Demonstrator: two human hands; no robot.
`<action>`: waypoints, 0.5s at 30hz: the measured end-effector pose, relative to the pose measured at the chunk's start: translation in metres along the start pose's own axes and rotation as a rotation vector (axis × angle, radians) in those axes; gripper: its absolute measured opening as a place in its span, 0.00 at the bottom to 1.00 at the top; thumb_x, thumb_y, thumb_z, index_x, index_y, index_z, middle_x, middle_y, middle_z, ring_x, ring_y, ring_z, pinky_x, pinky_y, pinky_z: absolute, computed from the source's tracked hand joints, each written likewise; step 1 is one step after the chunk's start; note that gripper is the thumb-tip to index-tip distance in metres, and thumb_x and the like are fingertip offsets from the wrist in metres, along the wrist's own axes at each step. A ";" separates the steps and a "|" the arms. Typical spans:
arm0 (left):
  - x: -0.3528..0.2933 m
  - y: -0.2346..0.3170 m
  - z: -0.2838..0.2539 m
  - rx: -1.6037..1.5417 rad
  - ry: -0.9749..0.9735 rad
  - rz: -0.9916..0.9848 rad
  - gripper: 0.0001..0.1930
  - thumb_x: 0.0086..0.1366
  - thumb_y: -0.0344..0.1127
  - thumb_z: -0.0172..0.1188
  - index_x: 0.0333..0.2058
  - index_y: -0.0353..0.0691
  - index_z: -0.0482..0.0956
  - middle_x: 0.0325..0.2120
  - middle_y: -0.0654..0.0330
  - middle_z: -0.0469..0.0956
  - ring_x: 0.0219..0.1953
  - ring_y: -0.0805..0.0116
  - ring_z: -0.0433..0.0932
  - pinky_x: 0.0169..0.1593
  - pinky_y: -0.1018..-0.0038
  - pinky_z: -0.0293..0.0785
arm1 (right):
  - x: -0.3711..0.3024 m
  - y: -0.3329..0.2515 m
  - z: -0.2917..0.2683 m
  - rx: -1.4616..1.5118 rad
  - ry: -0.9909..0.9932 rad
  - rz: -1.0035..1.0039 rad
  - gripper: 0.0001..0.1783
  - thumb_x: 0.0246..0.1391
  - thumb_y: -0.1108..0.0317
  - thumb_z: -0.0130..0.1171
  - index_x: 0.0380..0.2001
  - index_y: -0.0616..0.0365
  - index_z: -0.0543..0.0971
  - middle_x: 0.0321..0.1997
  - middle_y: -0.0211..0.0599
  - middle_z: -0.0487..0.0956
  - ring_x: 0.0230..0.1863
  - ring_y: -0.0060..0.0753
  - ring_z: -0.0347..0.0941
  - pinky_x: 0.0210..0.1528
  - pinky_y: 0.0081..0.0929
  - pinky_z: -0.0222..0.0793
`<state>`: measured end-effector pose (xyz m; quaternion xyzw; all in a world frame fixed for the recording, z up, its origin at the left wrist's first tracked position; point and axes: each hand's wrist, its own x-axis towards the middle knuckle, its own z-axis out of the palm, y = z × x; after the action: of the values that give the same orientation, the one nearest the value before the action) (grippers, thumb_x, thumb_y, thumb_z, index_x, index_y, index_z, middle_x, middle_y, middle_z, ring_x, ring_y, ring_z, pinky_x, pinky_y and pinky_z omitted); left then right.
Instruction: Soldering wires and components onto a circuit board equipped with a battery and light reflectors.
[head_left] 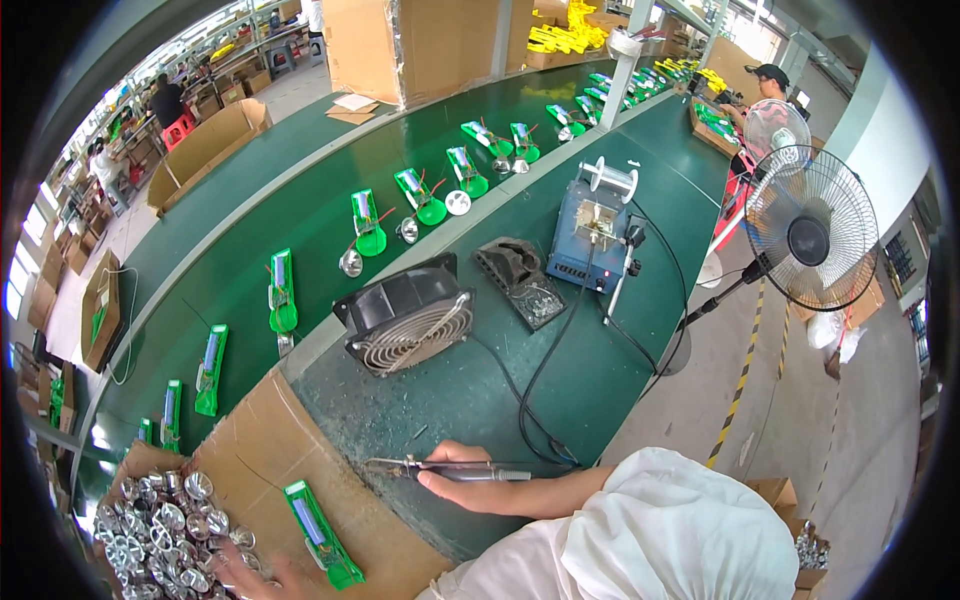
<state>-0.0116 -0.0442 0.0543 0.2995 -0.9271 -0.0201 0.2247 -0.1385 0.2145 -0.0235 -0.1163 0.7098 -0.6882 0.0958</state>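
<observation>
Pinching a slim iron (508,475) between curled fingers, the right hand (462,477) sits above the surface (590,380), close to a creased brown cardboard sheet (270,430). The left hand (262,574) blurs at the edge of a heap of cups (150,530); I cannot tell whether it holds one. The cups are shiny, rounded and silvery. Near them, on the cardboard, lies a glossy green housing (320,540), long and narrow.

Smooth dark green, the surface is scuffed and littered beside a squat black fan (410,310) with a coiled wire guard; a blue box (570,230) stands farther off. Beyond, a green belt (310,215) carries a line of similar housings (210,370) through a workshop.

The iron's tip points left, its long axis running nearly straight across; the housing slants from upper left to lower right, broad end lower.
</observation>
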 end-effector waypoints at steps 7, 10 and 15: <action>0.020 -0.095 0.008 0.502 -0.161 -0.275 0.37 0.54 0.67 0.49 0.58 0.53 0.61 0.57 0.38 0.55 0.60 0.41 0.51 0.60 0.47 0.47 | -0.004 -0.003 0.006 0.098 -0.001 0.017 0.10 0.48 0.65 0.61 0.27 0.59 0.73 0.20 0.30 0.75 0.22 0.16 0.68 0.24 0.21 0.63; -0.014 -0.090 0.006 0.314 0.153 -0.089 0.19 0.55 0.29 0.54 0.48 0.37 0.71 0.43 0.51 0.72 0.47 0.52 0.70 0.50 0.62 0.64 | -0.007 -0.002 0.013 0.213 -0.028 0.044 0.10 0.49 0.64 0.60 0.27 0.58 0.73 0.23 0.27 0.74 0.27 0.13 0.68 0.27 0.19 0.65; -0.035 -0.030 0.010 0.102 -0.057 0.092 0.12 0.53 0.38 0.59 0.37 0.44 0.78 0.41 0.56 0.74 0.49 0.55 0.68 0.58 0.52 0.51 | -0.007 -0.001 0.006 0.209 0.008 0.041 0.09 0.51 0.68 0.58 0.28 0.60 0.70 0.19 0.31 0.73 0.20 0.16 0.66 0.22 0.18 0.64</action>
<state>0.0262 -0.0499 0.0259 0.2669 -0.9457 0.0289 0.1834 -0.1297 0.2112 -0.0233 -0.0882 0.6365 -0.7569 0.1186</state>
